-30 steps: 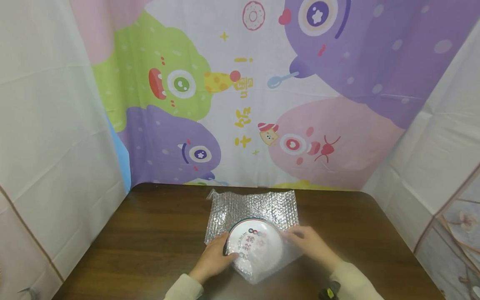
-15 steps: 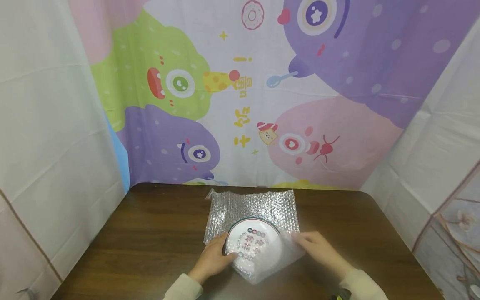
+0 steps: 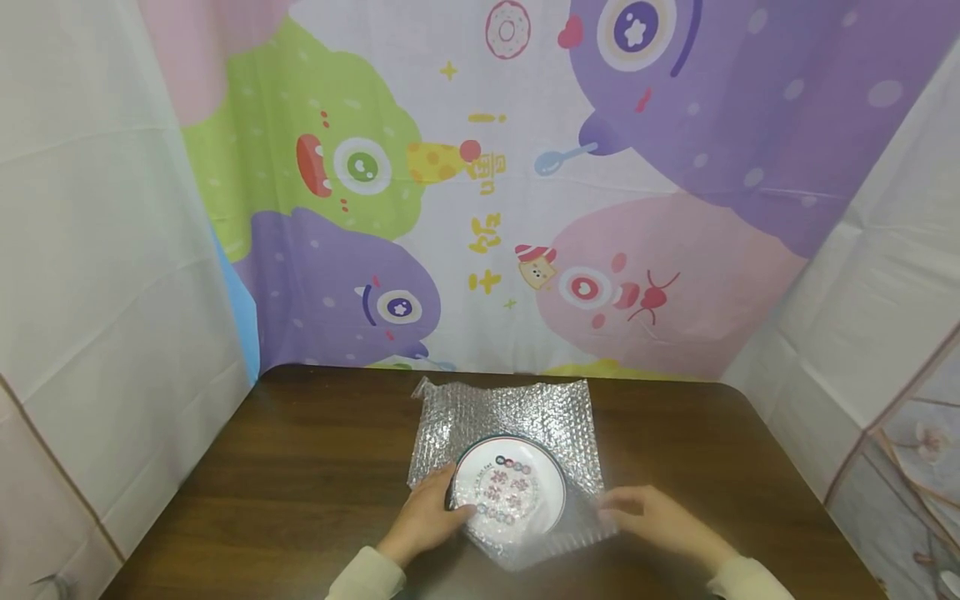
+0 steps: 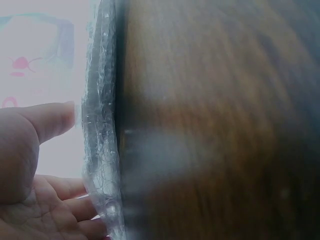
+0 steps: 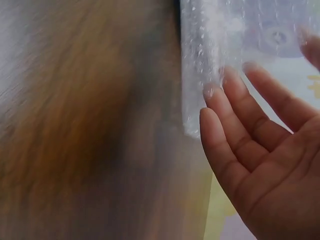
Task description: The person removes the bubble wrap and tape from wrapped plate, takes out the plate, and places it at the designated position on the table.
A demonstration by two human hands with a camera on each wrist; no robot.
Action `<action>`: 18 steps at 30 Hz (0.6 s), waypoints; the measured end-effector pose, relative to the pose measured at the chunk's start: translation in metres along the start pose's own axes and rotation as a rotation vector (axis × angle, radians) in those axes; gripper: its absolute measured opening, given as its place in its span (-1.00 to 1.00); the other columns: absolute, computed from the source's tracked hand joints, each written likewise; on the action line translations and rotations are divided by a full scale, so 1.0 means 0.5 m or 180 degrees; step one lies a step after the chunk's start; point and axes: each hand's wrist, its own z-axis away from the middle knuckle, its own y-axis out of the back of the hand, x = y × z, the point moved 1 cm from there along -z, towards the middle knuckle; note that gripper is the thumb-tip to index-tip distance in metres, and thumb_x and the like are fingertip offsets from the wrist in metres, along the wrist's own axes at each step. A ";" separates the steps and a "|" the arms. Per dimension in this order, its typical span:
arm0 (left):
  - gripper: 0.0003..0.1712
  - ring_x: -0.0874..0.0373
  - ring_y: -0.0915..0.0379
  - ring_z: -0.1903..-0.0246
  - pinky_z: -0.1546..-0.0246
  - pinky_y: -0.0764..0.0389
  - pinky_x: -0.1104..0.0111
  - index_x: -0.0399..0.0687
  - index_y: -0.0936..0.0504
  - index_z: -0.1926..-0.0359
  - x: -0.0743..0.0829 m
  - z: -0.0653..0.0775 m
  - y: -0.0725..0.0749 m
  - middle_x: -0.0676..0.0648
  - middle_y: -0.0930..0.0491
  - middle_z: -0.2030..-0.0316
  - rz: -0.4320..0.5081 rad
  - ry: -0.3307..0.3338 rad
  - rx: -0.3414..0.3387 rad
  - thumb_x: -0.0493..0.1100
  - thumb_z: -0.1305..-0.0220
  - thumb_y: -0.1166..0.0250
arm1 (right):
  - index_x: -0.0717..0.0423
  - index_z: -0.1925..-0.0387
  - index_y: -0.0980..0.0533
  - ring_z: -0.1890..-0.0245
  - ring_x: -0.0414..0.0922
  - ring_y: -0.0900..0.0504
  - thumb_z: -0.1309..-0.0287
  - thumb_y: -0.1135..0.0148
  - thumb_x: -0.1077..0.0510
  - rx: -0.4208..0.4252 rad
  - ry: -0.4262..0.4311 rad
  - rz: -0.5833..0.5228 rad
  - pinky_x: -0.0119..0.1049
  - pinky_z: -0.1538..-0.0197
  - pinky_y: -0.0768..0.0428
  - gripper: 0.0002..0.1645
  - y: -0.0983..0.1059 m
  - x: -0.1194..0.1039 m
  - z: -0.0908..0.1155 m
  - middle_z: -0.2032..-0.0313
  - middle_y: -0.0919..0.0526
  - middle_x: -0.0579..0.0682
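A round white plate [image 3: 512, 481] with a dark rim, a thin red line and red printed characters lies on a sheet of bubble wrap [image 3: 510, 408]. A folded flap of the wrap covers its near side. My left hand [image 3: 427, 515] holds the plate at its left edge, thumb over the wrapped rim and fingers along the side. In the left wrist view, thumb and fingers reach the bubble wrap [image 4: 102, 125] edge. At the flap's right corner is my right hand [image 3: 663, 523]. The right wrist view shows its fingers [image 5: 235, 115] extended against the wrap, thumb apart.
The brown wooden table [image 3: 300, 450] spreads around the wrap on both sides. A cartoon-printed curtain [image 3: 480, 333] hangs behind the table's far edge, with pale sheets [image 3: 97, 275] at the sides.
My right hand has moved right and toward me, and the flap has drawn back from the plate's right side, baring more of its face. My left hand stays in place.
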 end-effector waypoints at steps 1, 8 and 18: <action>-0.10 -0.41 -0.14 -0.37 -0.41 -0.08 -0.25 -0.47 -0.28 -0.34 0.000 0.000 0.000 -0.45 -0.30 -0.33 -0.0003 -0.0005 0.0003 0.01 -0.13 -0.37 | -0.02 -0.02 -0.63 -0.08 -0.05 -0.63 -0.32 -0.16 -0.11 -0.0045 0.0003 0.0054 0.08 -0.09 -0.62 -0.62 -0.001 0.001 0.004 -0.03 -0.71 -0.04; -0.10 -0.42 -0.15 -0.36 -0.41 -0.08 -0.25 -0.47 -0.29 -0.33 -0.002 0.001 0.000 -0.45 -0.31 -0.33 0.0024 -0.0019 0.0015 0.00 -0.12 -0.38 | 0.03 -0.12 -0.57 -0.09 -0.01 -0.64 -0.28 -0.20 -0.13 -0.0119 0.0127 0.0112 0.03 -0.10 -0.62 -0.51 -0.008 0.002 0.023 -0.07 -0.69 -0.02; -0.11 -0.43 -0.15 -0.36 -0.40 -0.09 -0.25 -0.47 -0.30 -0.33 0.003 0.002 0.002 -0.45 -0.32 -0.33 0.0008 -0.0041 0.0035 0.00 -0.12 -0.38 | -0.07 -0.25 -0.47 -0.30 0.19 -0.43 -0.11 -0.27 -0.33 0.0055 0.0034 0.0576 0.24 -0.20 -0.48 -0.25 -0.039 0.005 0.055 -0.28 -0.51 0.04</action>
